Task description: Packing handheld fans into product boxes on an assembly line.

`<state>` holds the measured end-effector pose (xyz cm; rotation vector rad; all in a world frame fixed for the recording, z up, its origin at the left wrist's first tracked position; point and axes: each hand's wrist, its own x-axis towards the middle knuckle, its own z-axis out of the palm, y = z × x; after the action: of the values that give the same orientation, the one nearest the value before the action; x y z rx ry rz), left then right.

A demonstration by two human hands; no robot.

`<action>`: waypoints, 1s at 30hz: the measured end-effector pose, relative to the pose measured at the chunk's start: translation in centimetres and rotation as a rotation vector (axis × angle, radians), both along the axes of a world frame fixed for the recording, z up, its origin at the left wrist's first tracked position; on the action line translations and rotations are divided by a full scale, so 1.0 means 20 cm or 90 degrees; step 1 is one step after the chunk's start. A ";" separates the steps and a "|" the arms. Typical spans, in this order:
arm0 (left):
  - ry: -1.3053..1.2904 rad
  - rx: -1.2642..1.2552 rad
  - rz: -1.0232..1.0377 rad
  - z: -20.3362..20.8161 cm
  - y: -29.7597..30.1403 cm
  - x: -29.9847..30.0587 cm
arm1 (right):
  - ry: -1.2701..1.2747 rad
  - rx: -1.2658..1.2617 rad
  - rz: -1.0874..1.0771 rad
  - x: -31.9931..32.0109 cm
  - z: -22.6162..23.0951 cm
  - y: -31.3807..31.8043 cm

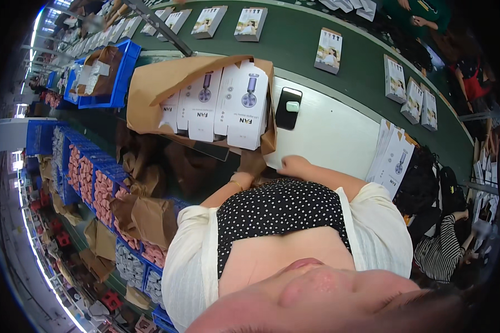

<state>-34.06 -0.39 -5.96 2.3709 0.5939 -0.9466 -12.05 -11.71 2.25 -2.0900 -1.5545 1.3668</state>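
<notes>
My left hand [253,162] is in shadow just below the lower right corner of a large brown paper bag [144,105]. Its fingers are hidden, and a bracelet circles the wrist. My right hand [294,165] rests curled at the near edge of the white worktable [328,133]; whatever its fingers may hold does not show. Several flat white cartons [244,105], printed with a purple handheld fan, stand packed in the open bag. To the right of the bag lies a black phone [287,117] with a pale green case [293,106] on it.
A green conveyor [294,39] carrying several printed boxes [251,24] runs behind the table. More flat cartons [391,158] lean at the table's right end, beside black bags [419,180]. Blue crates [103,188] of pink items line the left; a blue bin [116,77] stands further back.
</notes>
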 end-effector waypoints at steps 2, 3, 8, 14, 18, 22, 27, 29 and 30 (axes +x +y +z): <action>0.046 -0.011 -0.060 0.04 -0.01 0.02 | 0.125 0.133 -0.114 0.01 0.03 0.04; 0.045 -0.013 -0.056 0.05 -0.01 0.03 | 0.211 0.197 -0.105 0.02 0.06 0.06; -0.397 -0.108 0.381 0.32 0.11 0.03 | 0.320 0.326 -0.188 -0.05 0.16 0.24; -0.762 -0.028 0.763 0.44 0.48 -0.09 | -0.041 0.129 -0.130 -0.22 0.10 0.51; -0.405 -0.456 1.104 0.47 0.68 -0.10 | -0.113 -0.015 0.009 -0.23 0.17 0.61; -0.412 -0.554 1.014 0.44 0.67 -0.04 | -0.283 -0.009 0.094 -0.23 0.04 0.52; -0.344 -0.540 1.050 0.49 0.61 0.05 | -0.206 0.010 0.033 -0.24 0.17 0.54; -0.382 -0.554 1.057 0.51 0.60 0.05 | -0.215 0.123 -0.001 -0.25 0.29 0.54; -0.359 -0.533 1.072 0.42 0.63 0.03 | -0.220 0.234 -0.032 -0.27 0.32 0.55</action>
<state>-33.45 12.16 2.54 0.7015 1.2213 0.2633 -17.42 -0.68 8.61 -2.1829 -1.7050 0.6578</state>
